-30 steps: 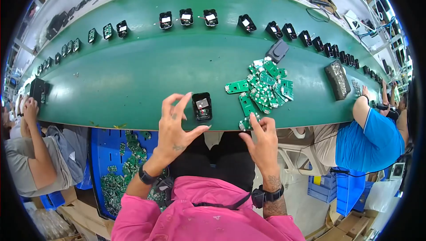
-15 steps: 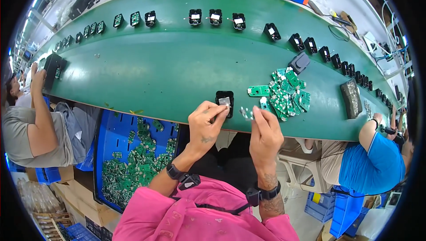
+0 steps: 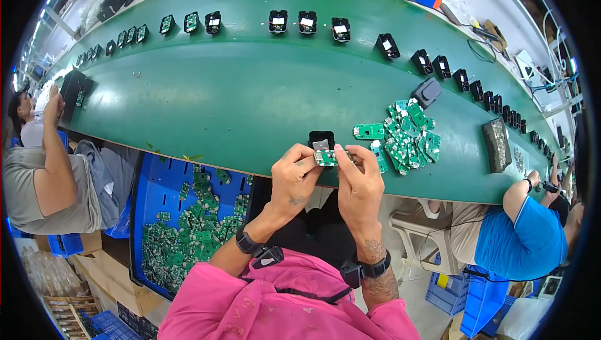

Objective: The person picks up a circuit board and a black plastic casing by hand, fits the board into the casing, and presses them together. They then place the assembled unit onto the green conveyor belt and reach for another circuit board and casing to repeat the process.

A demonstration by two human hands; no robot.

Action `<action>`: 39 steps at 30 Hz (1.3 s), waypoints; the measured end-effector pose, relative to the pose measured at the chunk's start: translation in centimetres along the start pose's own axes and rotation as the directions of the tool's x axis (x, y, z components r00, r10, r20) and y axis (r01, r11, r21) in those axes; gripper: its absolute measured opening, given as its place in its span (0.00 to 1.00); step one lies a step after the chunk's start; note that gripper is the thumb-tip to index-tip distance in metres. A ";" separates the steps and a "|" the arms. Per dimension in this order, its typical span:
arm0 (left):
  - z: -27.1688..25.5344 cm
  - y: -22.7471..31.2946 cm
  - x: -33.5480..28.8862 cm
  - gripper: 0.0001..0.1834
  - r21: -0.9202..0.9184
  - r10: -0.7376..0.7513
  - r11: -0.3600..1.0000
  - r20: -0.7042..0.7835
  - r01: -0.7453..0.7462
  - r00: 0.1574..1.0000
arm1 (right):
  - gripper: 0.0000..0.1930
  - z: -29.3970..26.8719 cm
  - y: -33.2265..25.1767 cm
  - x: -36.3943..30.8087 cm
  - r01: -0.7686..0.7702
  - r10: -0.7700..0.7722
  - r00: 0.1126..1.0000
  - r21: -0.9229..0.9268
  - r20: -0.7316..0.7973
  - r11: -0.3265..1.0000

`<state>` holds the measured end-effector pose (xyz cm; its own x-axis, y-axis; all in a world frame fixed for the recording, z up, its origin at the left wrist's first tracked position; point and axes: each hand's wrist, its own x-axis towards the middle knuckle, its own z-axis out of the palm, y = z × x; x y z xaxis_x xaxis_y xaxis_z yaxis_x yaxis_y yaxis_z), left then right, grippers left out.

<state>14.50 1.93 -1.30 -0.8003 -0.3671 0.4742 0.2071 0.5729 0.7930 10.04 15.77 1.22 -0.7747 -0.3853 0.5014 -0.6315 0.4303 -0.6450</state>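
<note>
A green, rectangular circuit board (image 3: 325,158) is held over the near end of an open black plastic case (image 3: 321,136). The right hand (image 3: 362,180) pinches its right end; the left hand's (image 3: 292,176) fingers meet its left edge, grip indeterminable.

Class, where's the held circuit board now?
In the head view, slightly right of centre: the circuit board is between left hand and right hand, partly hiding the black case.
</note>
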 end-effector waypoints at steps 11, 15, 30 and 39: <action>-3.1 1.3 -0.7 0.19 -0.136 -0.117 0.982 0.110 0.132 0.987 | 0.26 1.5 1.6 -0.9 0.068 -0.068 0.998 -0.075 0.002 0.995; -5.3 1.6 1.0 0.38 -0.193 -0.423 0.852 0.295 0.487 0.857 | 0.24 1.8 1.1 -1.1 0.075 -0.065 0.996 -0.155 0.066 0.985; -2.0 -0.8 1.9 0.27 -0.526 -0.235 0.672 0.516 0.521 0.824 | 0.19 1.0 1.1 -0.6 -0.329 0.318 0.944 0.347 0.091 0.878; -2.6 2.5 1.1 0.30 -0.569 -0.252 0.568 0.568 0.595 0.784 | 0.18 -0.7 -0.8 -1.6 -0.288 0.302 0.953 0.350 0.016 0.891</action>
<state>15.56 1.06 2.23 -0.9988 -0.0155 -0.0454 -0.0383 -0.3104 0.9498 11.72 16.62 1.31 -0.9285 -0.2505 0.2740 -0.3282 0.2092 -0.9211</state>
